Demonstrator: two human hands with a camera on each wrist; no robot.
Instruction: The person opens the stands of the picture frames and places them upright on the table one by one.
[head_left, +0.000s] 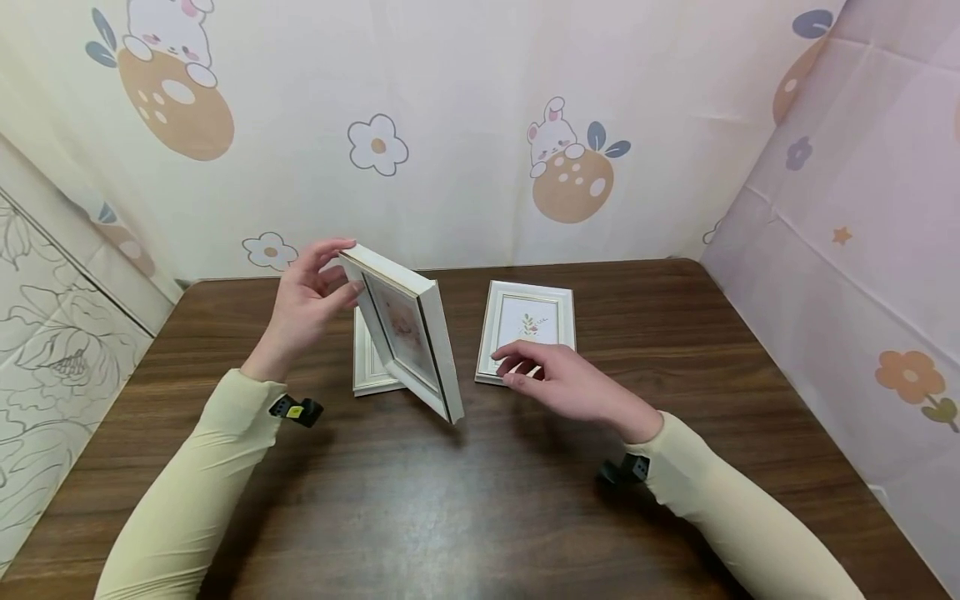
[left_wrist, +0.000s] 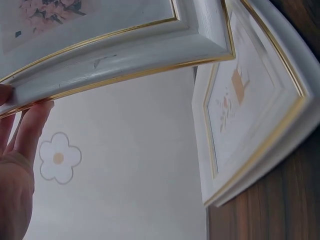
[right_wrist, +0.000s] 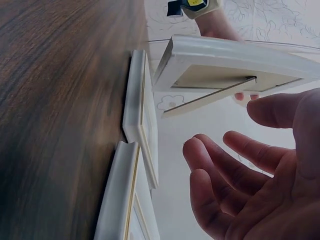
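My left hand (head_left: pixel 300 304) pinches a white picture frame (head_left: pixel 441 354) by its upper left edge, thumb on the front and fingers behind. The frame is raised and steeply tilted, and shows a pink floral picture. Its back faces the right wrist view, where a support leg (right_wrist: pixel 210 98) stands out from the backing. Behind it, a second white picture frame (head_left: pixel 367 371) lies on the table, partly hidden. My right hand (head_left: pixel 573 383) holds nothing; its fingers are loosely bent over the near edge of a third picture frame (head_left: pixel 558 293), which lies face up with a plant print.
The frames are on a dark wooden table (head_left: pixel 420 517). A pale curtain (head_left: pixel 457 167) with rabbits and flowers hangs along the back edge, and a similar one (head_left: pixel 840 292) hangs at the right. On the left is a panel (head_left: pixel 52 367) with line-drawn flowers.
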